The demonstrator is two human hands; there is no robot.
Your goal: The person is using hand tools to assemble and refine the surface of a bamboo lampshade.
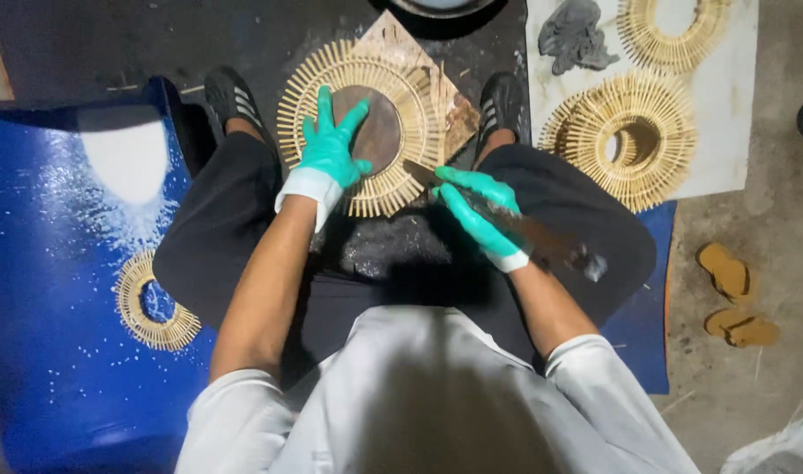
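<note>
Your left hand (331, 154) lies open and flat on the stick ring (366, 127) between your feet. Your right hand (476, 211) grips a long dark blade (516, 226) at its edge. You seem to be trimming; cut carefully next.

gloves on left hand (331, 154) and right hand (476, 211): teal rubber, smooth, slight sheen | sunburst ring (362, 123): pale cane sticks, matt, around dull brown disc | tool (524, 233): dark, worn, possibly rusted metal | tarp (50, 290): glossy blue plastic | rag (575, 33): grey crumpled cloth
</note>
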